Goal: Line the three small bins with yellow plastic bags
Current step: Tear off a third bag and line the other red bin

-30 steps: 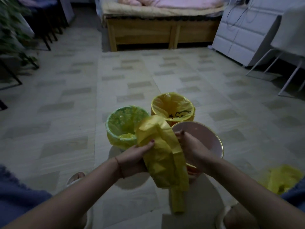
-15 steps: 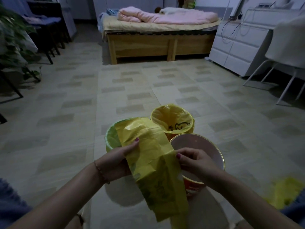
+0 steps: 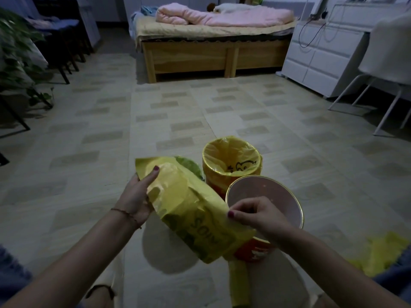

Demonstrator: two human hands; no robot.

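Over the floor in front of us, we hold the third yellow plastic bag flat and unopened: left hand grips its top corner with the thumb on top, right hand pinches the opposite edge just above the unlined bin. That red-sided bin, pale inside, sits nearest us; the far bin is already lined, and the green bin is mostly hidden behind the bag, so we can't tell from here whether its liner is seated. Main risk: the film layers look stuck together, so the mouth may not separate and we'd stuff a closed bag in. Thin plastic could also tear at the pinch if we pull hard. The bins stand close together, the light is dim, and the bag blocks our view, so a sweep could knock one over. A loose rim fold would likely slip back in.
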